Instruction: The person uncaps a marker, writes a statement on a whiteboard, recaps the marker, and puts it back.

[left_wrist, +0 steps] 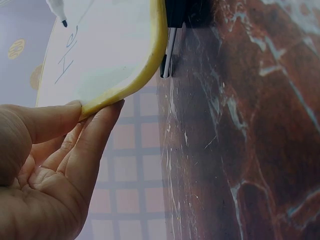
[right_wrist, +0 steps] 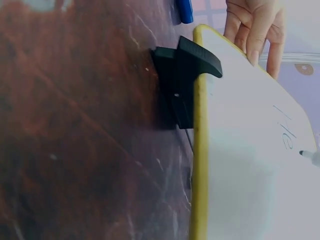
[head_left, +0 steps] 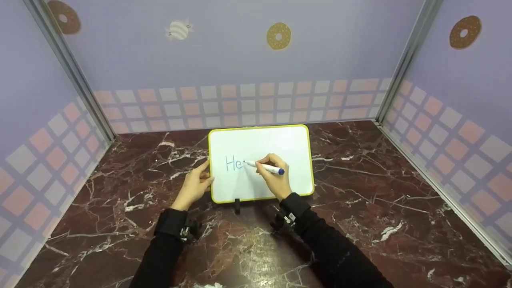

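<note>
A whiteboard (head_left: 272,140) with a yellow rim leans on a black stand (right_wrist: 182,85), whose hooked foot grips its lower edge. Blue letters "He" (head_left: 234,163) are written on the board's left half. My left hand (head_left: 194,186) pinches the left rim, thumb on the front and fingers behind, as the left wrist view shows. In my right hand (head_left: 278,176) is a white marker (head_left: 272,169) with a blue end, held like a pen. Its dark tip is just right of the "e"; whether it touches the board I cannot tell. The right hand is out of the right wrist view.
The board stands on a dark red marbled table (head_left: 360,200). Behind it rises a lilac wall (head_left: 232,60) with pink and white checks, and side walls flank the table. A blue cylindrical object (right_wrist: 185,11) shows beyond the stand in the right wrist view.
</note>
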`<action>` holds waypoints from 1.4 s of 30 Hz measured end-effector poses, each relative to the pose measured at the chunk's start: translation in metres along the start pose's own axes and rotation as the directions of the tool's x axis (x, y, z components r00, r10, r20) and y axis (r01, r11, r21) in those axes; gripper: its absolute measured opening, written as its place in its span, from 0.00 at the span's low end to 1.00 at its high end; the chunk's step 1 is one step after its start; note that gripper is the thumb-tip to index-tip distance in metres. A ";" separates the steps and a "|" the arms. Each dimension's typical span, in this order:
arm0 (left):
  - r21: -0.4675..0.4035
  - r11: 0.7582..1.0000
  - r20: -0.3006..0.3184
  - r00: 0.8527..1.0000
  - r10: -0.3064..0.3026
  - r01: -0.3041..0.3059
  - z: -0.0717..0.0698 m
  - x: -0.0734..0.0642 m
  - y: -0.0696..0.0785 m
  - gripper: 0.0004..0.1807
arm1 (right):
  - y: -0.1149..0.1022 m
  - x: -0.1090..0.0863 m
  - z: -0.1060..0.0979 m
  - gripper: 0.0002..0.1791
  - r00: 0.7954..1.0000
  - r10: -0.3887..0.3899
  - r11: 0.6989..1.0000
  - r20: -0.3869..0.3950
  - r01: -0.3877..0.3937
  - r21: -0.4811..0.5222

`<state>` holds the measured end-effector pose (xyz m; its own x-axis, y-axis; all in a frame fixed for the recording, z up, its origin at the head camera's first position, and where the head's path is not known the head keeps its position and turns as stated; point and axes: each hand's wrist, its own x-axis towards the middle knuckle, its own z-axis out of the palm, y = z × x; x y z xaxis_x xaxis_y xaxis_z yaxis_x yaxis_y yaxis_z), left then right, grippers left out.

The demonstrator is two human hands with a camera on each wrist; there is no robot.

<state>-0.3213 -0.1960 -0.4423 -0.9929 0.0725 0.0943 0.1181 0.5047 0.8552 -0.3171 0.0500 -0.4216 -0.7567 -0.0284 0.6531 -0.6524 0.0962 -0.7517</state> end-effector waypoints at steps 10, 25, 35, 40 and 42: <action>0.003 1.000 0.007 1.000 -0.025 0.025 0.000 -0.003 -0.001 0.35 | 0.004 0.008 0.002 0.04 1.000 -0.020 1.000 -0.020 0.020 -0.004; -0.036 0.999 0.005 1.000 0.014 -0.013 0.001 -0.002 -0.002 0.35 | 0.006 0.013 0.000 0.03 0.999 -0.036 0.999 -0.022 0.035 -0.012; -0.022 1.000 0.007 1.000 -0.002 0.002 0.000 -0.001 -0.001 0.35 | 0.006 0.000 -0.003 0.04 0.999 -0.023 0.999 0.028 0.024 -0.022; -0.024 1.000 0.010 1.000 0.000 0.000 0.000 -0.001 0.001 0.35 | 0.004 -0.004 -0.008 0.05 0.999 -0.016 1.000 0.051 0.016 -0.013; -0.025 1.000 0.013 1.000 0.000 0.000 -0.001 -0.002 0.001 0.35 | 0.004 -0.004 -0.009 0.05 0.999 -0.016 1.000 0.046 0.017 -0.016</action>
<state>-0.3194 -0.1959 -0.4411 -0.9926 0.0836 0.0880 0.1176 0.4831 0.8677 -0.3160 0.0595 -0.4262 -0.7470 -0.0754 0.6605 -0.6645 0.1119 -0.7388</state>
